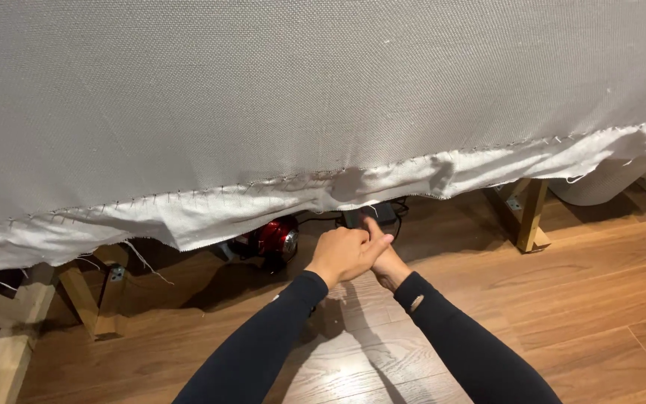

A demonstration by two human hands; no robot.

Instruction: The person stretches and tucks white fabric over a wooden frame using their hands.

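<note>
Grey woven fabric [323,90] hangs stapled along its frayed hem [383,179]. Just below it my left hand [344,253] and right hand [384,258] clasp a dark tool [351,218] together, fingers curled tight. Judging by this, stapling is underway; next calls for steady upward pressure.

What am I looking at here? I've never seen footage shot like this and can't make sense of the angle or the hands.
The one picture comes from a camera worn on a person's head, looking down along their own arms in black sleeves. The left hand and right hand are pressed together around a dark object that is mostly hidden, so I can't say what it is. Above them hangs grey fabric, stapled along its frayed edge over a frame on wooden legs. Below is a wooden floor. A shiny red device sits under the frame.
</note>
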